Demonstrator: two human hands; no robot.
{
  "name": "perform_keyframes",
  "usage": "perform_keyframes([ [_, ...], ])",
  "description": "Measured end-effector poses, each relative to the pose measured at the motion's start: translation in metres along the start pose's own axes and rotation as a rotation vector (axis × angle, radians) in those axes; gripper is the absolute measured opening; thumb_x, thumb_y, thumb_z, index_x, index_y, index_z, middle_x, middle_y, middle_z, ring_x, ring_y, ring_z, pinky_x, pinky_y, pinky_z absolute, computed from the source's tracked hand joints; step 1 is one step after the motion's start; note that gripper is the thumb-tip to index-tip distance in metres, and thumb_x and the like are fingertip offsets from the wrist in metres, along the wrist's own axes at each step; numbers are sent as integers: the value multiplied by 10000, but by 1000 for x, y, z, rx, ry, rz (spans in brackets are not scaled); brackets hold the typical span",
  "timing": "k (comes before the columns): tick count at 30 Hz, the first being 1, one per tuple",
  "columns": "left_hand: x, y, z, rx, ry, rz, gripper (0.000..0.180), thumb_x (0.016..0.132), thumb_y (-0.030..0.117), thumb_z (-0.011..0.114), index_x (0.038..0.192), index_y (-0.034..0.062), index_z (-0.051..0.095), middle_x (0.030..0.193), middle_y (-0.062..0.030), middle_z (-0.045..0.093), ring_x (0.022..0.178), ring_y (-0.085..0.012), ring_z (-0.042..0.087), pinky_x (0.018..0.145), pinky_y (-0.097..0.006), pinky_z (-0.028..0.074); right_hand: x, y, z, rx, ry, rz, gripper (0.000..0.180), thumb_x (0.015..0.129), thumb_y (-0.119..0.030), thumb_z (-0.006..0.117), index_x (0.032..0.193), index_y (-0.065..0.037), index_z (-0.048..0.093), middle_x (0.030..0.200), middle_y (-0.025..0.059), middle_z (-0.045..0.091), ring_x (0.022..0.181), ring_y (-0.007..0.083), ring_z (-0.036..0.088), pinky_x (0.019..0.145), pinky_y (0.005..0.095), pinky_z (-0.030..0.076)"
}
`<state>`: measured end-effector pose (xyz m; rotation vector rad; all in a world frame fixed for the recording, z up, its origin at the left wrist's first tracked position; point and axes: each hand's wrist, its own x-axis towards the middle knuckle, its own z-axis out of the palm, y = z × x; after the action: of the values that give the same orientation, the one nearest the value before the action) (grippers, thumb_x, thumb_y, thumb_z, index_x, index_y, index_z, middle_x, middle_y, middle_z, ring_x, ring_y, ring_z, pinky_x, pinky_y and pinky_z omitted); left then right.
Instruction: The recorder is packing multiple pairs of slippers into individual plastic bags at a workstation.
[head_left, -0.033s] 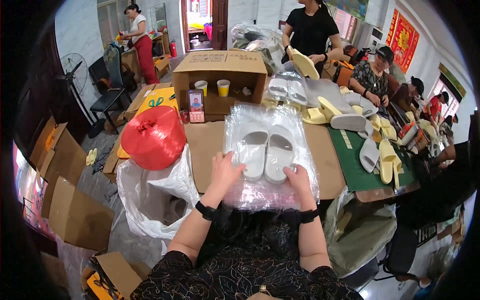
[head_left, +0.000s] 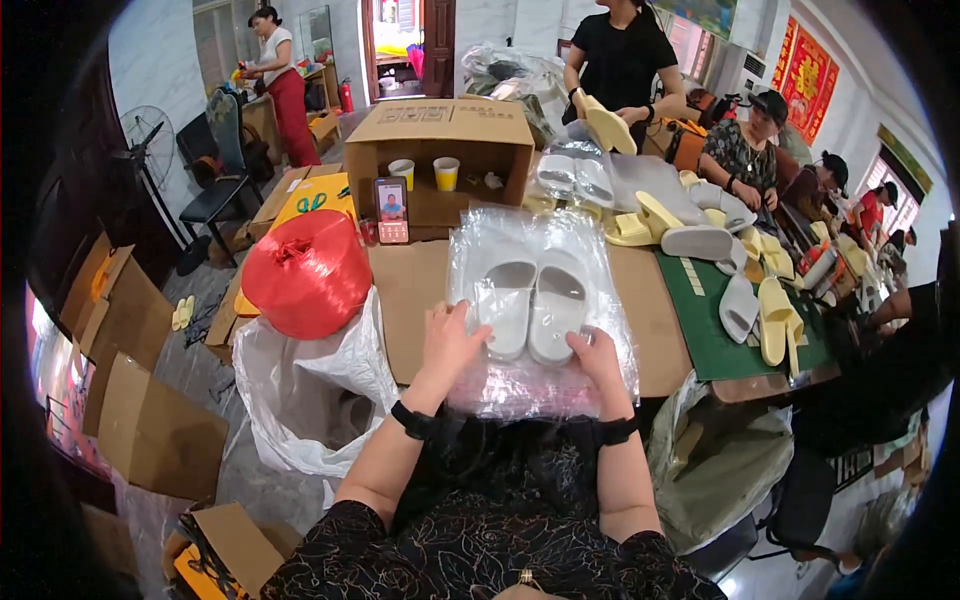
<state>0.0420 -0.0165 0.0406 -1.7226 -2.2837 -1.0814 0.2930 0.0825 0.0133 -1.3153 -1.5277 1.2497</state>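
Observation:
A pair of grey slide slippers [head_left: 512, 310] lies side by side inside a clear plastic bag [head_left: 605, 270], toes pointing away from me. Under it is a stack of more clear bags. My left hand [head_left: 452, 340] is at the bag's left side, its thumb against the left slipper's heel and its fingers on the plastic. My right hand [head_left: 602, 362] holds the right side, with the thumb at the right slipper's heel and the other fingers partly hidden. Both hands grip the plastic around the pair.
A large red twine roll [head_left: 306, 275] sits left, above a white sack [head_left: 310, 420]. An open cardboard box [head_left: 440, 118] with cups and a phone [head_left: 392, 212] stands ahead. Loose slippers cover a green mat [head_left: 690, 310] at right; an olive sack [head_left: 725, 480] hangs below. Co-workers stand and sit beyond.

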Motion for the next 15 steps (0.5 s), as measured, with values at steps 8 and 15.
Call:
perform_keyframes([
  [8, 10, 6, -5, -211, -229, -169, 701, 777, 389, 750, 1302, -30, 551, 1102, -258, 654, 1008, -372, 653, 884, -421, 511, 0, 8, 2, 190, -36, -29, 475, 875, -140, 673, 1230, 99, 468, 870, 119, 644, 608, 140, 604, 502, 271, 479],
  [15, 19, -20, -8, -484, -486, -319, 699, 804, 450, 740, 1195, -110, 595, 955, -176, 697, 870, -228, 667, 767, -334, 523, -16, -2, 9, 415, -7, -55, 461, 906, -122, 657, 1276, 55, 446, 976, 109, 657, 759, 149, 642, 582, 272, 510],
])
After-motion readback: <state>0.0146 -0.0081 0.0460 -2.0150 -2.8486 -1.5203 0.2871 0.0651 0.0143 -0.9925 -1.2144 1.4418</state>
